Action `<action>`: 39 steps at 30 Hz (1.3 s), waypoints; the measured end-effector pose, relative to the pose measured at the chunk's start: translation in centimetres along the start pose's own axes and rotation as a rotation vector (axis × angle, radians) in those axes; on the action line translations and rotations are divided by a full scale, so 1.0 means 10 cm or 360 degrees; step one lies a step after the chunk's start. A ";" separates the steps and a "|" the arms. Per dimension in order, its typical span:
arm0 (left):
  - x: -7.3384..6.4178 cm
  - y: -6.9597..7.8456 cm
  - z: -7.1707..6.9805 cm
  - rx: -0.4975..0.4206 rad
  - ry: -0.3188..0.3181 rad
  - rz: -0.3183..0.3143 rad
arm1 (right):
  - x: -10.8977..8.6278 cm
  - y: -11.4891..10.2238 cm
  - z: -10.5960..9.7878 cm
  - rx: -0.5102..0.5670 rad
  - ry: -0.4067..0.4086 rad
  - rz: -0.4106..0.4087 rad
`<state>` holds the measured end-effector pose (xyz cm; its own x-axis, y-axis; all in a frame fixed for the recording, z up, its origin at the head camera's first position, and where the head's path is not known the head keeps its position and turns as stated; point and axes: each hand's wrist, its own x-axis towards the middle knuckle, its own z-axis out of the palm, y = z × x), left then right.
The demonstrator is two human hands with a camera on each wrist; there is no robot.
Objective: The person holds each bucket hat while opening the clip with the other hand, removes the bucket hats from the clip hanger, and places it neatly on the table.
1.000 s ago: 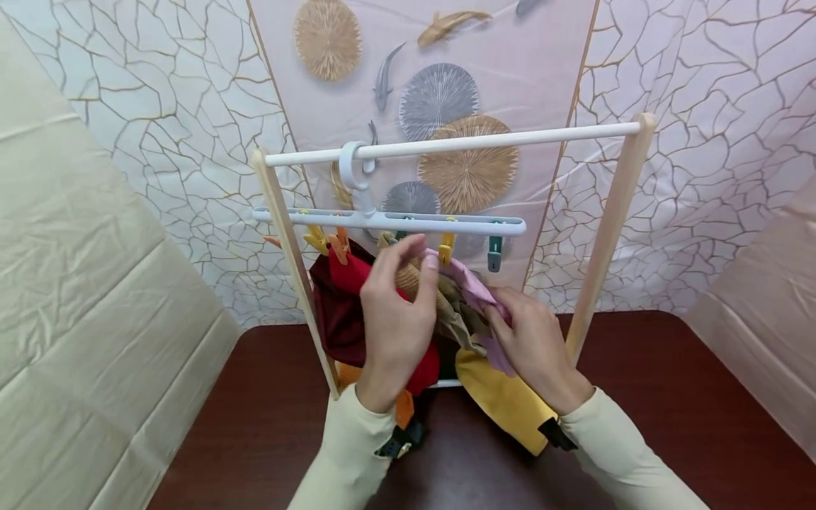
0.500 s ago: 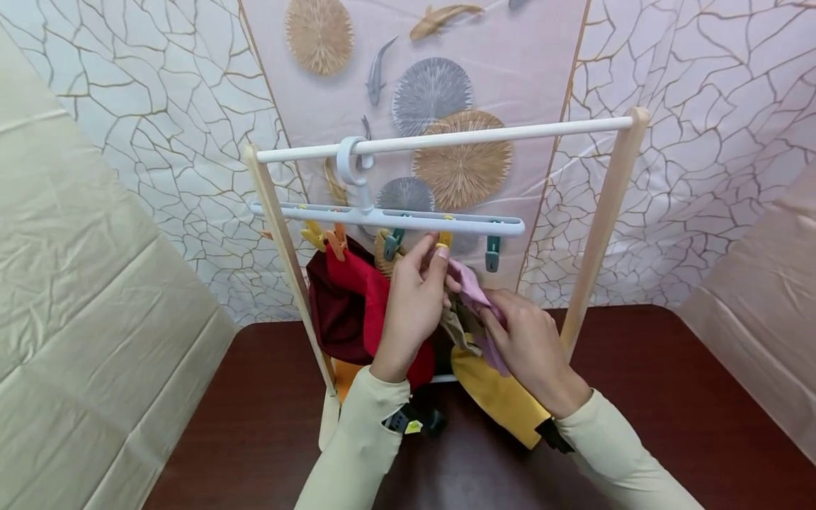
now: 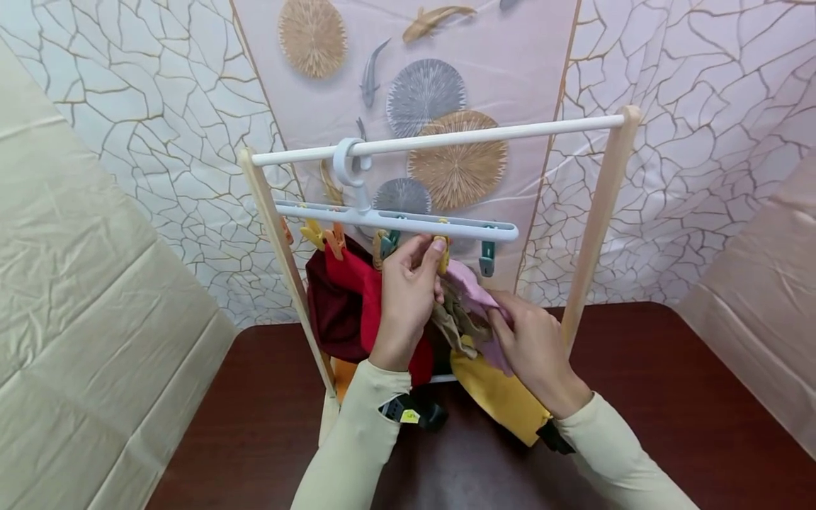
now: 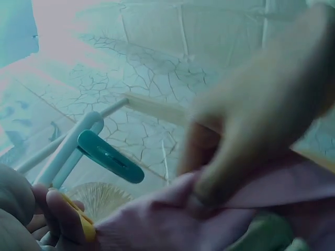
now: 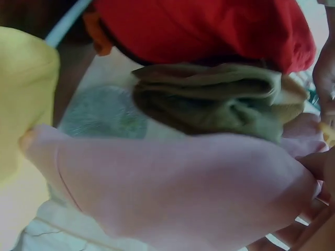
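The step in hand seems to be working the yellow peg (image 3: 443, 256) at the pink cloth's (image 3: 470, 285) upper edge, though whether it is going on or coming off cannot be told. The left hand (image 3: 406, 301) pinches that peg under the hanger (image 3: 363, 201); the right hand (image 3: 535, 346), near four o'clock from it, pinches the cloth's folds. The next move likely calls for a firm squeeze while the edge stays steady. The cloth slants from the peg toward five o'clock: plain, soft-looking, creased near the grip, with a seam line toward its far end. A green peg (image 3: 487, 259) hangs at three o'clock.
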<state>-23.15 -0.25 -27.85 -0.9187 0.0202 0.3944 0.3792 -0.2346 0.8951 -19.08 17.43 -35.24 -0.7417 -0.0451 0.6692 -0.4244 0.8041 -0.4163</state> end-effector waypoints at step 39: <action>-1.15 -1.42 -0.12 0.0072 -0.0597 -0.0721 | -0.63 0.12 -0.82 0.0982 0.0786 0.0933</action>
<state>-18.10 1.68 -45.31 -0.8913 0.4534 0.0097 -0.0303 -0.0809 0.9963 -10.67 23.55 -34.87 -0.6807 0.6277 0.3776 -0.3593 0.1631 -0.9188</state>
